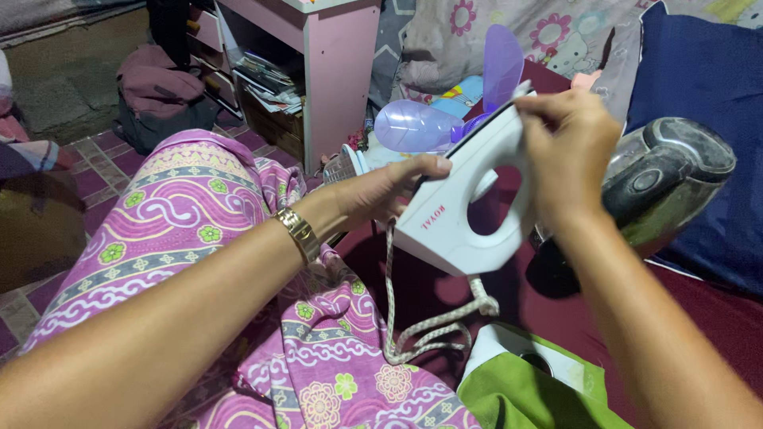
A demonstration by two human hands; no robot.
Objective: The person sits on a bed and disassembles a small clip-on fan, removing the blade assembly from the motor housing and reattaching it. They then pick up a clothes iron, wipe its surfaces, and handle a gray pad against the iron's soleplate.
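Note:
A white electric iron [461,214] is held up in the air at the middle of the view, tilted with its handle loop facing me. My left hand [381,191] grips its lower left side, and a gold wristwatch [299,233] sits on that wrist. My right hand [568,147] holds the iron's upper right end. A braided white cord [429,322] hangs from the iron and coils on the maroon surface [572,318] below.
A purple fan blade [445,111] lies behind the iron. A dark metal pot-like appliance [671,179] rests at right against a blue cushion [699,71]. Green cloth [524,389] lies at the bottom. A pink cabinet [338,71] stands behind; pink patterned fabric [191,206] covers my lap.

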